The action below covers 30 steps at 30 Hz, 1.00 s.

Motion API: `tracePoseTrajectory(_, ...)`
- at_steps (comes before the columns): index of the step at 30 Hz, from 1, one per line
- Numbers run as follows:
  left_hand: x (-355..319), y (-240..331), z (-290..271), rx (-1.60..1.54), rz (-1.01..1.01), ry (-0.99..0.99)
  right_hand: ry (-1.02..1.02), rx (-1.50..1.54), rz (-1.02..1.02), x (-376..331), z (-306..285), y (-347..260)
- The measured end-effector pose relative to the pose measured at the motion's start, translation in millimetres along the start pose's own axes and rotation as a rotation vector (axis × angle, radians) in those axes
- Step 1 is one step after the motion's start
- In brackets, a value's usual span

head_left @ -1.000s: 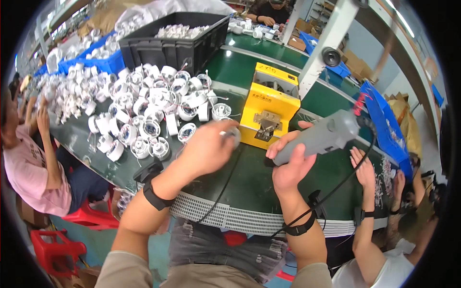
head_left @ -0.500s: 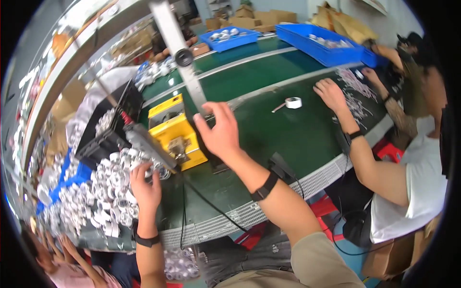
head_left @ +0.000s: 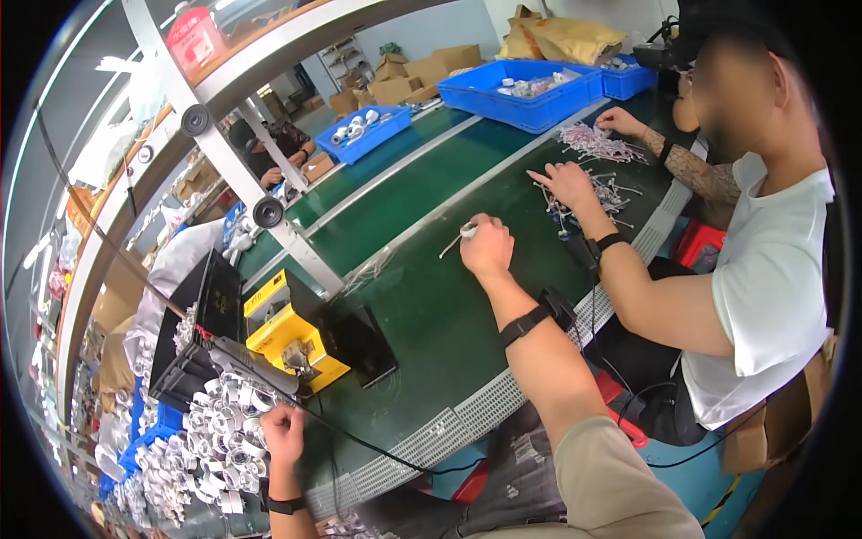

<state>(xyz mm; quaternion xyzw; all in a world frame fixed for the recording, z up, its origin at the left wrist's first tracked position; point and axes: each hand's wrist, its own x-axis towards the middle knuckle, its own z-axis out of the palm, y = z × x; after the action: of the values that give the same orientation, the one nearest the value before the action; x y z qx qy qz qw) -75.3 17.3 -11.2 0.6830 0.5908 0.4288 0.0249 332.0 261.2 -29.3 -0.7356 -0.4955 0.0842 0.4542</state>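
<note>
My right hand (head_left: 488, 247) reaches out over the green work surface, its fingers closed on a small white ring-shaped part (head_left: 468, 231). A short thin lead sticks out of that part to the left. At the edge of a heap of white ring-shaped plastic parts (head_left: 235, 418) is my left hand (head_left: 283, 433), its fingers curled together. What they hold, if anything, is hidden. A grey electric screwdriver (head_left: 254, 365) with a black cable hangs just above my left hand. Behind it stands a yellow box-like fixture (head_left: 296, 334) with a metal piece in it.
Right of the fixture lies a dark flat device (head_left: 364, 346). A metal post (head_left: 301, 251) rises from the bench. At the right a co-worker's hand (head_left: 567, 186) touches a pile of thin wires (head_left: 600, 144). Blue trays (head_left: 521, 103) stand far back; a black crate (head_left: 193, 350) sits at left.
My right hand has moved right and away from me and closed on the white part lying there. My left hand's fingers have curled in beside the heap. The view has swung right.
</note>
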Motion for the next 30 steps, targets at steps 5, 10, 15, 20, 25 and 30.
tracePoseTrajectory(5,-0.2,31.7,10.6,-0.333,-0.141,-0.376,0.092,0.561,-0.424,-37.9,-18.4,-51.1)
tracePoseTrajectory(10,17.0,77.4,27.9,-0.869,-0.222,-0.63,-0.07,0.79,-0.841,-120.2,-31.5,-106.3)
tracePoseTrajectory(15,19.1,89.5,52.9,-1.219,-0.308,-0.409,-0.257,0.82,-1.121,-174.3,-34.0,-111.8)
tracePoseTrajectory(20,9.2,98.0,50.6,-1.169,-0.434,-0.215,-0.43,0.723,-1.175,-187.9,-26.0,-103.2)
tracePoseTrajectory(25,18.8,83.4,71.8,-0.949,-0.318,-0.084,-0.449,0.511,-1.238,-184.6,-21.9,-97.9)
tracePoseTrajectory(30,22.3,65.6,59.1,-0.872,-0.386,-0.041,-0.528,0.477,-1.247,-192.2,-8.2,-114.4)
